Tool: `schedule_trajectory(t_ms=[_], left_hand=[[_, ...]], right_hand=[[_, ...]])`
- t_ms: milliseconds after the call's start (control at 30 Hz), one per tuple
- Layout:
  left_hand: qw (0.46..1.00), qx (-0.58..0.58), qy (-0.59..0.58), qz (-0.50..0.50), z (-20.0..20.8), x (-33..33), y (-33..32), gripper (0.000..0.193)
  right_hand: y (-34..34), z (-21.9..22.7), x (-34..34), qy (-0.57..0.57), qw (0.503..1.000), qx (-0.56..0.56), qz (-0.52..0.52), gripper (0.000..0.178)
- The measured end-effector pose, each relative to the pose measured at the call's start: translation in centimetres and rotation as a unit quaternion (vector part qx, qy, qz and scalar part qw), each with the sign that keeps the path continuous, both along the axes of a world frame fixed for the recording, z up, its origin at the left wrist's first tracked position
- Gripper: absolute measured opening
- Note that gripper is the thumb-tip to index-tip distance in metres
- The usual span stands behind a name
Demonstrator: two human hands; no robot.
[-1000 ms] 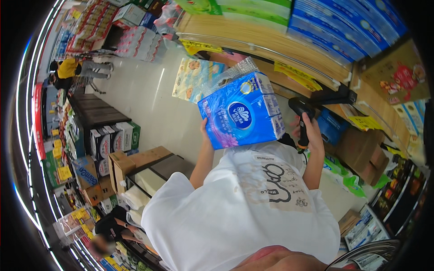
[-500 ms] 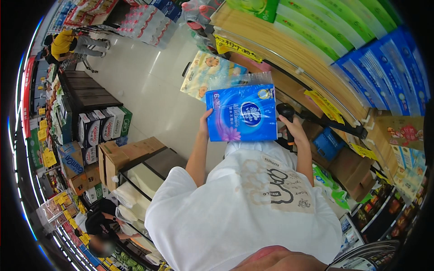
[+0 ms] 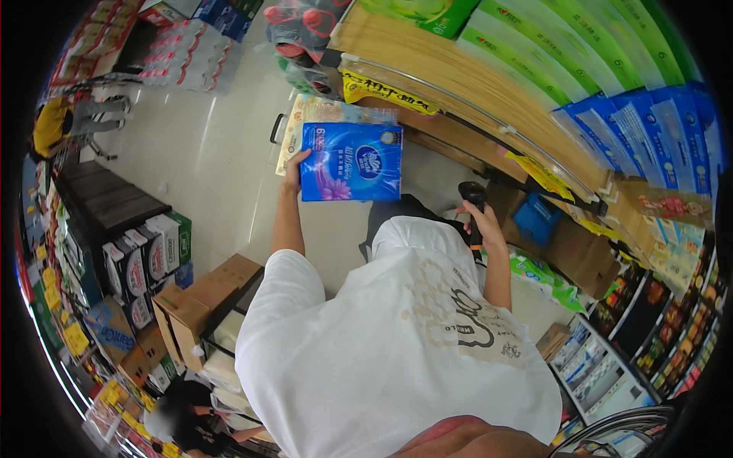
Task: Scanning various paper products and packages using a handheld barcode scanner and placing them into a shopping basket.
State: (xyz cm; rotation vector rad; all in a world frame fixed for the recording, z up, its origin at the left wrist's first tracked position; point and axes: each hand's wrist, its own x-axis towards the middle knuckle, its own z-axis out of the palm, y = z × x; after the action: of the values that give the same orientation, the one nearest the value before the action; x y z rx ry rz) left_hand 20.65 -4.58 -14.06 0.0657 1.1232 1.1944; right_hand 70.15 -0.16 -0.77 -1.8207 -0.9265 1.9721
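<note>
My left hand (image 3: pixel 295 169) is closed on the left edge of a blue plastic-wrapped tissue pack (image 3: pixel 343 175) with a pink flower print, held out in front of my body. Just behind it shows a cream-yellow patterned pack (image 3: pixel 292 137); whether anything but the floor supports it is hidden. To the right, apart from the tissue pack, my right hand (image 3: pixel 489 224) is wrapped round the grip of a black handheld device (image 3: pixel 473 195) with a rounded head and an orange band, which looks like a barcode scanner.
A wooden shelf (image 3: pixel 435 57) with green packs (image 3: pixel 534 72) and blue packs (image 3: pixel 649 137) runs along the right. An open cardboard box (image 3: pixel 569 248) sits below it. Cartons (image 3: pixel 206 294) stand at left. One person in yellow (image 3: pixel 53 130) and another in black (image 3: pixel 195 420) are farther off.
The blue tissue pack has moved left in my left hand, away from my right hand and the black device. The view has shifted, so the shelves and the people sit differently.
</note>
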Motion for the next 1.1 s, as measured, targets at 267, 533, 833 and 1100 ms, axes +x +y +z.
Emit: schedule_trajectory(t_ms=[267,533,833,1100], left_hand=[[0.993,-0.041,0.086,-0.066,-5.4,-7.1,3.4,0.055],[0.923,-0.067,0.377,-0.043,-9.8,-10.2,8.4,0.054],[0.785,-0.032,0.615,-0.067,-13.0,-6.5,6.7,0.057],[0.817,-0.189,0.517,0.170,-12.5,-5.0,-3.1,0.056]], right_hand=[[-1.8,-0.2,0.1,-0.028,0.999,-0.015,-0.044,0.036],[-2.8,0.3,-3.1,0.014,0.998,-0.014,-0.062,0.038],[-1.4,-0.9,-4.5,0.024,0.999,-0.009,-0.037,0.038],[-0.5,-1.1,-5.4,0.072,0.997,-0.007,-0.038,0.036]])
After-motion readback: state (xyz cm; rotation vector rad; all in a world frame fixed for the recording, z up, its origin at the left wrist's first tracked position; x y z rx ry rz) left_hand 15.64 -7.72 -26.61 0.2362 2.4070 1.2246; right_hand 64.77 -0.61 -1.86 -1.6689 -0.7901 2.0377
